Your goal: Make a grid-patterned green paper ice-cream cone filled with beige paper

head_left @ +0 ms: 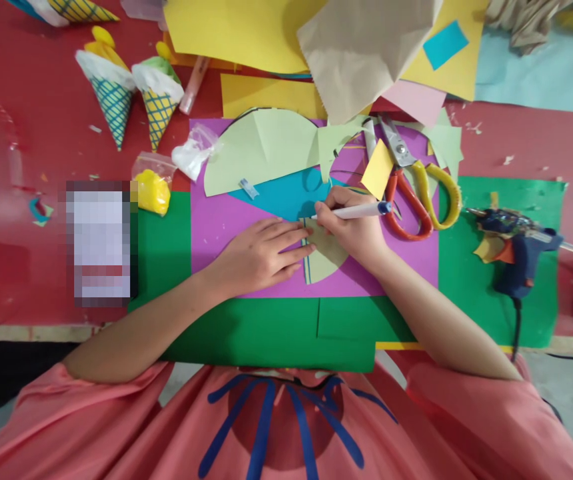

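Note:
My left hand (259,257) lies flat with fingers stretched out, pressing down the left edge of a small pale green paper piece (322,257) on a purple sheet (216,227). My right hand (354,227) is closed around a white pen with a blue cap (361,211), its tip at the top of that pale green piece. A dark line runs along the piece's left edge. A blue paper shape (286,199) lies just above the hands.
Scissors with red and yellow handles (414,190) lie right of my right hand. A blue glue gun (514,250) rests on the green sheet (246,327) at right. Paper cones (136,100), a large pale green cutout (261,150), yellow and brown papers lie at the back.

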Available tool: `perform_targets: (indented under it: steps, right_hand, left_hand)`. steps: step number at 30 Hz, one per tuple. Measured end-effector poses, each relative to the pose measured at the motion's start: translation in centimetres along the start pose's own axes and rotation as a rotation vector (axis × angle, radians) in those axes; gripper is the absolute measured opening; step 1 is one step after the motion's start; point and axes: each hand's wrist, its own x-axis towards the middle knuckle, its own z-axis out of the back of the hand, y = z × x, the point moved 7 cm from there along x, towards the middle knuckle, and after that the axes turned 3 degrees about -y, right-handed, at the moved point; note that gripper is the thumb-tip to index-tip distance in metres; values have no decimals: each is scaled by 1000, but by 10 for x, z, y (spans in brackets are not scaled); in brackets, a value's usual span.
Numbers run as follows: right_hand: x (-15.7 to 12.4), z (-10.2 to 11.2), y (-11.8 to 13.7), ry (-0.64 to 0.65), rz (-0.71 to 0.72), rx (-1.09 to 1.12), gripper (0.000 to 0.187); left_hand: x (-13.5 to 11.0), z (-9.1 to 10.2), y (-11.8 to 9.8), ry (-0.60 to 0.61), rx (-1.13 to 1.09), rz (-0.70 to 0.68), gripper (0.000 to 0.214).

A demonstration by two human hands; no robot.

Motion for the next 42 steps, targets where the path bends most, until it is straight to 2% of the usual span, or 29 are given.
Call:
perform_targets:
  steps: [6, 11, 19, 26, 33, 39, 42]
  right_hand:
    - [0, 0, -2, 18, -31, 36, 32]
    - [-1, 0, -3, 0, -14, 1, 31]
    - [-1, -3, 0, 69, 34, -6, 34]
    - [-2, -1, 2, 23, 58, -10, 32]
    - [-3, -4, 1, 63, 61, 39, 34]
    - [-6, 11, 4, 36, 24, 215, 36]
    - [-13, 22, 2, 44, 22, 192, 26]
  left_hand:
    - [0, 2, 0, -26, 6, 1, 27]
    - [0, 5, 6, -71, -19, 83, 23]
    - [1, 7, 5, -95, 15, 71, 22]
    - [1, 8, 4, -114, 5, 62, 21]
    - [0, 8, 5, -112, 11, 65, 21]
    - [-2, 6, 8, -89, 7, 72, 28]
    - [-4, 4, 12, -74, 5, 93, 29]
